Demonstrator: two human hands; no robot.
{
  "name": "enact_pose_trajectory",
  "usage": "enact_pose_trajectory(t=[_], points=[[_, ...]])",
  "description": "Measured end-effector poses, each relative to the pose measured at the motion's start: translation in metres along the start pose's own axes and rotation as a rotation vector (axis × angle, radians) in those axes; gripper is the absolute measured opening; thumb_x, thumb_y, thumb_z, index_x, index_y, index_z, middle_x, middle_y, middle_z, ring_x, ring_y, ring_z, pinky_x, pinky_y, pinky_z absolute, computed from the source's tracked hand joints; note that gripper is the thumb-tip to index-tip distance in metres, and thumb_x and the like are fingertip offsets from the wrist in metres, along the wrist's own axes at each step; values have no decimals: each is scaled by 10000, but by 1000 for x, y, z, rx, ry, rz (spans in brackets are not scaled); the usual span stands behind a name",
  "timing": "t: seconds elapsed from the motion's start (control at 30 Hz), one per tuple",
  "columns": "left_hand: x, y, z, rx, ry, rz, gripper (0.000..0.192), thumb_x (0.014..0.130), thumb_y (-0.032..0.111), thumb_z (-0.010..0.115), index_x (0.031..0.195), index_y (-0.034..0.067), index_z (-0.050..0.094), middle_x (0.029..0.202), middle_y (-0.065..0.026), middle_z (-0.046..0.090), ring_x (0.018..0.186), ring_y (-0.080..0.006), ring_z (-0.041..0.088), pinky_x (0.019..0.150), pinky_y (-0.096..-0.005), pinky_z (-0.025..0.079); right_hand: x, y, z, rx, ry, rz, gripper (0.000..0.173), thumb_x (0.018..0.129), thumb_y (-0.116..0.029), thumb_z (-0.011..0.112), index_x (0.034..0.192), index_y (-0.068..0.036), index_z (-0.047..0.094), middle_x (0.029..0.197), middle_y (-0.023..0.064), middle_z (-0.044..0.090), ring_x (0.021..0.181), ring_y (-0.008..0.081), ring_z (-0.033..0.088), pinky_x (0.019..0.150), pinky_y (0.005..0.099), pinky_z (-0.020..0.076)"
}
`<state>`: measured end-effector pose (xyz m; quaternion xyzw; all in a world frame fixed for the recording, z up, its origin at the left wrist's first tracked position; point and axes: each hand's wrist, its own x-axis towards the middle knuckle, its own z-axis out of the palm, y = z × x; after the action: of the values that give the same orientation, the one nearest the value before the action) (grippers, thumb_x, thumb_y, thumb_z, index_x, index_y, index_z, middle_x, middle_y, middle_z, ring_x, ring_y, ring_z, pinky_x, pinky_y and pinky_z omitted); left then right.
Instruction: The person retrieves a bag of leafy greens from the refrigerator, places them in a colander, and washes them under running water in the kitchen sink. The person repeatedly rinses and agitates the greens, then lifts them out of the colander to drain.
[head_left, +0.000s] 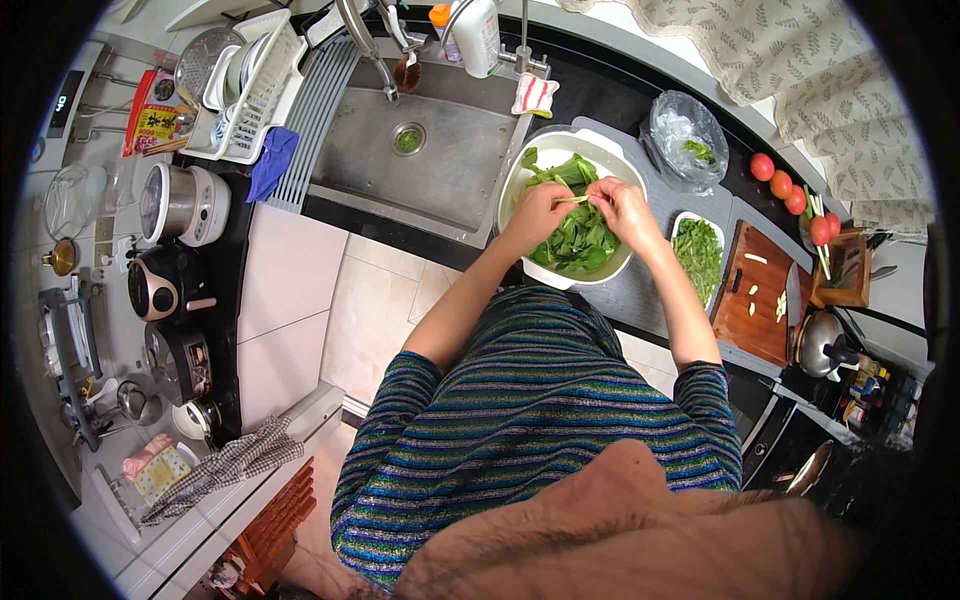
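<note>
A white two-handled basin stands on the counter before me, right of the sink, with leafy greens inside. Over the basin, my left hand pinches one end of a pale green stem. My right hand meets it from the other side, fingertips closed around the stem's other end. Both hands are just above the leaves and hide some of them. Beside my right forearm sits a white tray of greens.
The steel sink with its faucet is at left. Rightward lie a wooden cutting board with pale pieces and a knife, tomatoes, and a plastic-lined bowl. A dish rack and kettle stand farther off.
</note>
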<state>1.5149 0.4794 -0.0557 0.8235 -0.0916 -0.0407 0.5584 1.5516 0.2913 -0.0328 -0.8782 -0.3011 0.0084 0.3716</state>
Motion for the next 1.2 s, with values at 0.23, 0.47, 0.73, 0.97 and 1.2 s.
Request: enact_pose_trajectory(t=[0.23,0.47,0.73,0.97,1.2], points=[[0,-6,-1,-127,55,-33,147,842,136,532,869,-2,572,773,-73,580,710,-160,553,633,-286,432,-1,4,-2,613,75,409,141,823,-92,616,922,8,628,776,14,616,693,90,561,628,236,451],[-1,-8,14,-833,-203,-245,190,915,153,453,1015,22,547,879,7,562,789,-52,503,678,-190,414,-1,-5,-3,899,24,434,159,828,-102,604,950,-3,628,787,16,621,681,75,525,644,212,427],[-8,-27,12,-291,-231,-241,161,870,142,531,872,-2,602,681,32,531,631,-40,462,581,-197,384,-13,-12,-16,-201,-113,-198,78,778,-54,554,830,4,546,759,122,530,765,294,527,690,369,433],[-25,-23,29,-340,-223,-217,173,856,106,528,943,-14,617,659,17,533,614,-45,464,567,-201,378,-37,-7,-4,-116,-199,-143,77,746,-35,536,812,0,516,766,135,480,793,307,491,713,389,408],[-25,-21,30,-274,-199,-229,170,847,106,530,931,-4,628,649,8,536,607,-61,473,564,-217,385,-40,-8,-3,-171,-215,-98,89,748,-31,528,828,2,505,782,145,473,821,320,482,728,391,398]])
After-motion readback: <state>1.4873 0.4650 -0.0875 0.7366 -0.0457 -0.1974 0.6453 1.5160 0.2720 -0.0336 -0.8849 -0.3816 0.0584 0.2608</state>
